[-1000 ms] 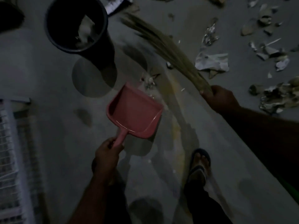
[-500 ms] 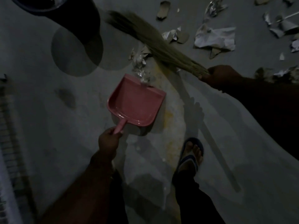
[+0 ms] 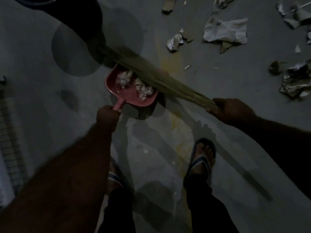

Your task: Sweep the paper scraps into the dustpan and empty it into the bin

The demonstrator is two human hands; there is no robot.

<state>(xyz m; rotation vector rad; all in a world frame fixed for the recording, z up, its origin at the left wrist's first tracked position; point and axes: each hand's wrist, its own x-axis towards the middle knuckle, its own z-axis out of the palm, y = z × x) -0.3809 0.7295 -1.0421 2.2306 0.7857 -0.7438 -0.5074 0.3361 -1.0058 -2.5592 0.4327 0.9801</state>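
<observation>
the left hand [image 3: 107, 115] is wrapped round the handle of the pink dustpan [image 3: 129, 100], the right hand [image 3: 232, 111] clenched on the broom [image 3: 151, 74], the two well apart. the bristles lie across the pan, and a few paper scraps [image 3: 124, 78] sit inside it. i judge the task early: many loose scraps [image 3: 225, 31] lie on the floor [image 3: 50, 115] to the right, and the pan is not yet emptied. the bin [image 3: 75, 17] is dark and cut off at the top edge, its inside hidden.
</observation>
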